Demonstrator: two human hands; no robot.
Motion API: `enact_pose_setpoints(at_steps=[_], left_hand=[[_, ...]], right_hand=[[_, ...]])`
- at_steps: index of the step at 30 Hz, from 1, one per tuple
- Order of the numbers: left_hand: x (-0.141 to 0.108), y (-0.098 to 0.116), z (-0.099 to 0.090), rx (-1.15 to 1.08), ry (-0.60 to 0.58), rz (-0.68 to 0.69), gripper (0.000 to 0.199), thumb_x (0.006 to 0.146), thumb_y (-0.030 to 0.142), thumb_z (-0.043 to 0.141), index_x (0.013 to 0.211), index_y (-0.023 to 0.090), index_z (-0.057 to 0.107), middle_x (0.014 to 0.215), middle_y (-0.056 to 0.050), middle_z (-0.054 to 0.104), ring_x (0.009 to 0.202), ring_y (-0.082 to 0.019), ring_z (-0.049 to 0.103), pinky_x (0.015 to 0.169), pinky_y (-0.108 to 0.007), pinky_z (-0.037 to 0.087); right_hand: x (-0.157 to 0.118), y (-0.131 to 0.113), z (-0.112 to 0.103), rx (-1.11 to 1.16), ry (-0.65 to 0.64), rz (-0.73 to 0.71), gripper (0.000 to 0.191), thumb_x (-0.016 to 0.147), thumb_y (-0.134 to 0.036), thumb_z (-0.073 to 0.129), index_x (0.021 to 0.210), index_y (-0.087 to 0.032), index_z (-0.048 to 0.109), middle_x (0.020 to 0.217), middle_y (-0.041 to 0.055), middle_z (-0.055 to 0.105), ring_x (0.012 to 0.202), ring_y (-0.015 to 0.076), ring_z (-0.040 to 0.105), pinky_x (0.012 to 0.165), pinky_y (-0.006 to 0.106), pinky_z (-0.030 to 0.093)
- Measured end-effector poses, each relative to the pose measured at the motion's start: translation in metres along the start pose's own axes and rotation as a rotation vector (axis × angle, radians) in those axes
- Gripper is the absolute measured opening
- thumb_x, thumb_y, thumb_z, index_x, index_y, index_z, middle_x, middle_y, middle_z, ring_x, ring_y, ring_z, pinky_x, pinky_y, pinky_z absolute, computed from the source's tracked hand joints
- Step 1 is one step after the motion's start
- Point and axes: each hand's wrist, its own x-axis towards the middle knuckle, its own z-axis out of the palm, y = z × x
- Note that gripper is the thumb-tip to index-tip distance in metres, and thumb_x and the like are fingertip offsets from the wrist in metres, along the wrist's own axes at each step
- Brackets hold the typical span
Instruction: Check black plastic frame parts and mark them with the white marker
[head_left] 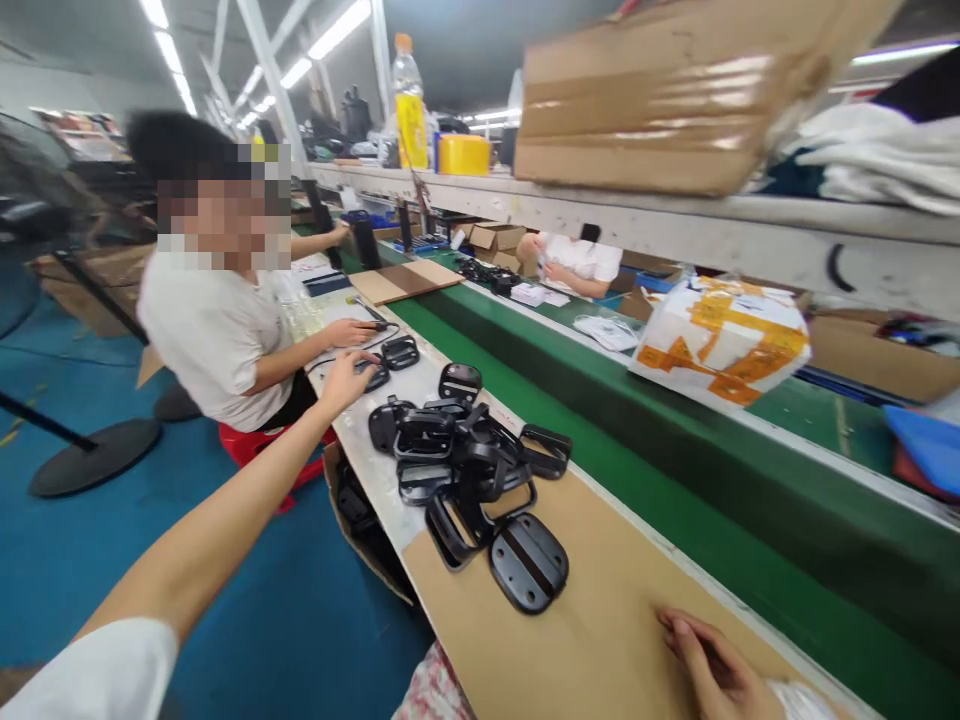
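Observation:
My left hand (349,382) stretches far along the bench, its fingers closed over a small black plastic part (377,377). Just beyond that lies a black plastic frame (400,352). My right hand (709,665) rests low on the brown board with its fingers loosely curled and apart, holding nothing. Between my hands is a heap of black plastic parts (480,450), some open frames and some rounded plates. The nearest rounded black plate (529,563) lies flat, with holes and a groove along its middle.
A green conveyor belt (600,420) runs along the bench's right side. A co-worker (217,310) sits at the far left end, one hand near mine. Another person (574,262) works across the belt. A taped white package (727,340) stands beyond the belt, below a shelf carrying a cardboard box (637,115).

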Motion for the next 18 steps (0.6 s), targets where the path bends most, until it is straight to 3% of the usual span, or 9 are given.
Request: enact_pose_setpoints(at_steps=[3,6,11,14,16,18], left_hand=[[0.003,0.048,0.007,-0.03,-0.116,0.142,0.033,0.084,0.038,0.055,0.101,0.016,0.072,0.114,-0.013,0.072,0.104,-0.03,0.065,0.101,-0.041,0.05],[0.0,0.115,0.031,-0.079,-0.335,0.337,0.042,0.087,0.049,0.054,0.104,0.017,0.073,0.105,-0.01,0.077,0.095,-0.028,0.068,0.096,-0.039,0.052],[-0.033,0.22,0.108,-0.003,-0.842,0.616,0.052,0.08,0.057,0.066,0.117,0.02,0.072,0.122,-0.009,0.076,0.108,-0.029,0.07,0.098,-0.036,0.053],[-0.055,0.26,0.154,0.244,-1.067,0.714,0.045,0.067,0.046,0.08,0.105,0.022,0.076,0.108,-0.011,0.079,0.102,-0.033,0.072,0.094,-0.037,0.054],[-0.065,0.282,0.174,0.39,-1.087,0.813,0.027,0.067,0.04,0.077,0.088,0.024,0.076,0.094,-0.011,0.078,0.095,-0.034,0.073,0.091,-0.038,0.054],[-0.073,0.305,0.184,0.417,-1.01,0.897,0.024,0.071,0.044,0.072,0.084,0.024,0.074,0.088,-0.008,0.077,0.091,-0.033,0.073,0.091,-0.039,0.054]], right_hand=[[-0.011,-0.008,0.009,-0.016,0.035,-0.025,0.06,0.071,-0.075,0.069,0.092,-0.02,0.082,0.104,0.0144,0.081,0.096,0.0373,0.077,0.096,0.049,0.063],[-0.015,-0.01,0.014,-0.018,0.025,-0.095,0.055,0.081,-0.071,0.063,0.094,-0.02,0.08,0.102,0.0146,0.08,0.095,0.0356,0.076,0.097,0.051,0.061],[-0.021,-0.02,0.014,0.035,0.005,-0.199,0.043,0.093,-0.057,0.059,0.096,-0.018,0.078,0.1,0.0142,0.08,0.092,0.0327,0.075,0.09,0.048,0.06],[-0.028,-0.03,0.015,0.066,0.014,-0.231,0.034,0.098,-0.046,0.057,0.097,-0.019,0.077,0.102,0.0116,0.079,0.096,0.0293,0.075,0.09,0.043,0.058],[-0.031,-0.034,0.015,0.068,0.029,-0.23,0.026,0.1,-0.036,0.057,0.098,-0.02,0.077,0.105,0.0083,0.079,0.099,0.0253,0.074,0.092,0.038,0.057],[-0.033,-0.037,0.015,0.065,0.048,-0.219,0.02,0.098,-0.027,0.059,0.098,-0.021,0.078,0.103,0.0051,0.08,0.097,0.0218,0.074,0.088,0.032,0.056]])
